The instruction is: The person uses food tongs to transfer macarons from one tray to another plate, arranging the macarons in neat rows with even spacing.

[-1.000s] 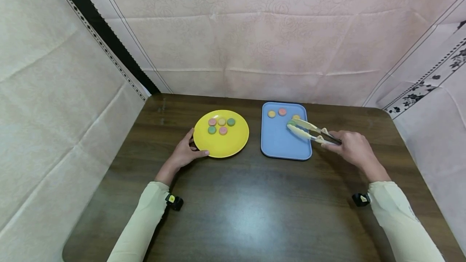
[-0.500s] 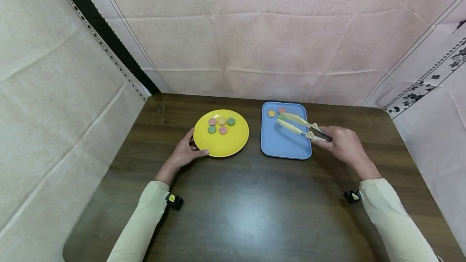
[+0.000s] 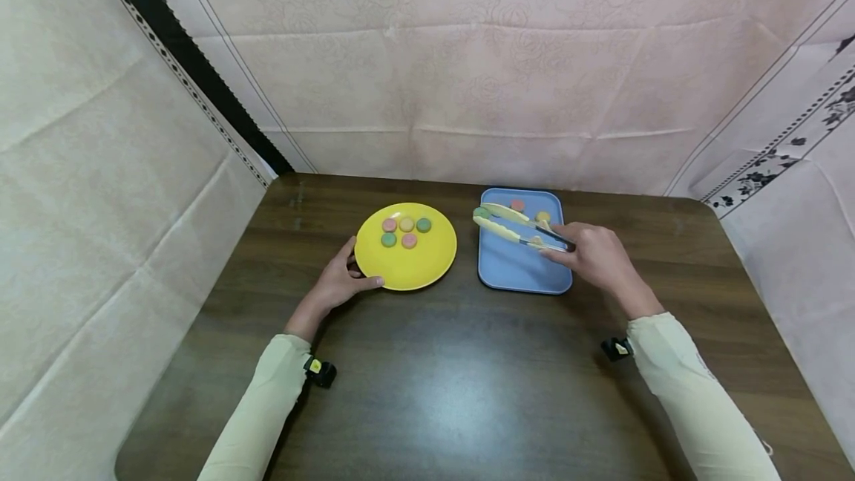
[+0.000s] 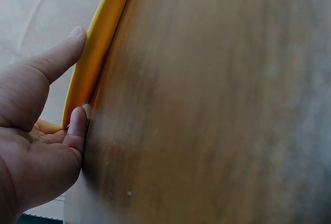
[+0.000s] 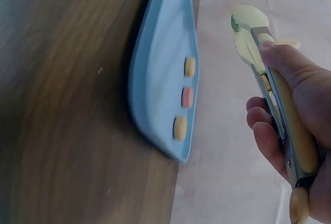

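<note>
My left hand (image 3: 339, 280) holds the left rim of a round yellow plate (image 3: 427, 266). In the left wrist view the thumb lies on the rim of the plate (image 4: 98, 43), with curled fingers at its lower edge. Pink, yellow and green macarons (image 3: 409, 240) sit on the plate. My right hand (image 3: 597, 257) grips cream-tipped tongs (image 3: 508, 232) above the blue tray (image 3: 521, 273). A green macaron (image 3: 482, 212) is pinched between the tong tips, over the tray's left edge. In the right wrist view, two yellow macarons and a pink macaron (image 5: 187, 98) lie on the tray.
The brown wooden table (image 3: 427, 377) carries both plate and tray, with a narrow strip of wood between them. A pale patterned cloth (image 3: 467, 95) hangs behind the table's far edge, and more cloth hangs at both sides.
My right hand has moved left, carrying the tongs and green macaron from the tray's middle to its left edge. The left hand and plate stay in place.
</note>
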A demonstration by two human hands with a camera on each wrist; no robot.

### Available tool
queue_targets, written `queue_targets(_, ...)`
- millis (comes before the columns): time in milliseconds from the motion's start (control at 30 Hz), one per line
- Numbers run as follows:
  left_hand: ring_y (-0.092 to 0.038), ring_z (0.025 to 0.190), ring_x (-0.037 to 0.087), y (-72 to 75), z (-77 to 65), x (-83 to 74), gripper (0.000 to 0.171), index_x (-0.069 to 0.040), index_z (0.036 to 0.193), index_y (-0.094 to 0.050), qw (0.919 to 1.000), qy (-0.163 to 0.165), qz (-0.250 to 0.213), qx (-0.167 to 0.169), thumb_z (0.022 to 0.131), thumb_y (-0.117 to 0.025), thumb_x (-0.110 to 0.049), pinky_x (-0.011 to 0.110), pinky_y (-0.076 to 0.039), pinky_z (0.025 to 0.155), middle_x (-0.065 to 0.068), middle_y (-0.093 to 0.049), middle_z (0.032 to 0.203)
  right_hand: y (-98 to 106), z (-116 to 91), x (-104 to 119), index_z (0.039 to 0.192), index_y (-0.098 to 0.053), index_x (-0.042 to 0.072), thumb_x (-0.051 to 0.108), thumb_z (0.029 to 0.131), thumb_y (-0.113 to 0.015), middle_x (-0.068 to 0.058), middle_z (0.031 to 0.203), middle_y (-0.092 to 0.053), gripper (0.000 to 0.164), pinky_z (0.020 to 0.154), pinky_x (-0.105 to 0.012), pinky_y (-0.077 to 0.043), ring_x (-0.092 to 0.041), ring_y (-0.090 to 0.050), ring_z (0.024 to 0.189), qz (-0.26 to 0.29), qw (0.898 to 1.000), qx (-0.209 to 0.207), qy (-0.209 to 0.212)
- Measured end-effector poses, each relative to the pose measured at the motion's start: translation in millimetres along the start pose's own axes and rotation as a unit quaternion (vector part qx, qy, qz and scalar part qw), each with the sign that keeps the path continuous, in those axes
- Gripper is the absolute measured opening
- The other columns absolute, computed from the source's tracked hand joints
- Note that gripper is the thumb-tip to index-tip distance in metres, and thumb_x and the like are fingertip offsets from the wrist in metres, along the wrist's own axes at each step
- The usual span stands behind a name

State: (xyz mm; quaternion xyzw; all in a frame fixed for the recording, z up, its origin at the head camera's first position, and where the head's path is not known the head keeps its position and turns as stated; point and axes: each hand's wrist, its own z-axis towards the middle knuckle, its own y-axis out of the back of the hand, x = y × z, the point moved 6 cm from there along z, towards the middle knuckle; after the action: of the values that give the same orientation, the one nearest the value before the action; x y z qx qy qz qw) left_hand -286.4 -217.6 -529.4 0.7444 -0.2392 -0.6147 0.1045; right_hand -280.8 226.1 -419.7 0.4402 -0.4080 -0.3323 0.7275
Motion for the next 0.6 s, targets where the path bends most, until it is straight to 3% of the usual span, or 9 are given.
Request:
queue_targets(333,-0.057,0.122,0.033,0.2,-2.6,0.6,0.120,-0.015,0.166,-0.004,1.0000,-0.002,-0.001,-0.001,0.082,-0.087,-0.038,0.043,-0.052,0.099,0.018,-0.043,0.153,-11,30,37,0.128,-0.071,0.001,0.034,0.085,-0.085,-0.014,0.094,-0.075,0.056,0.061,-0.037,-0.054,-0.018,-0.060,0.067,0.013,0.999,0.005,0.047)
queue_targets(600,-0.058,0.122,0.033,-1.3,-2.6,-3.7,0.120,-0.014,0.166,-0.005,0.9999,-0.009,-0.006,-0.001,0.082,-0.088,-0.035,0.044,-0.053,0.099,0.018,-0.043,0.153,-34,43,54,0.124,-0.073,0.001,0.036,0.086,-0.084,-0.015,0.108,-0.076,0.053,0.067,-0.040,-0.057,-0.020,-0.068,0.075,0.021,0.997,0.028,0.072)
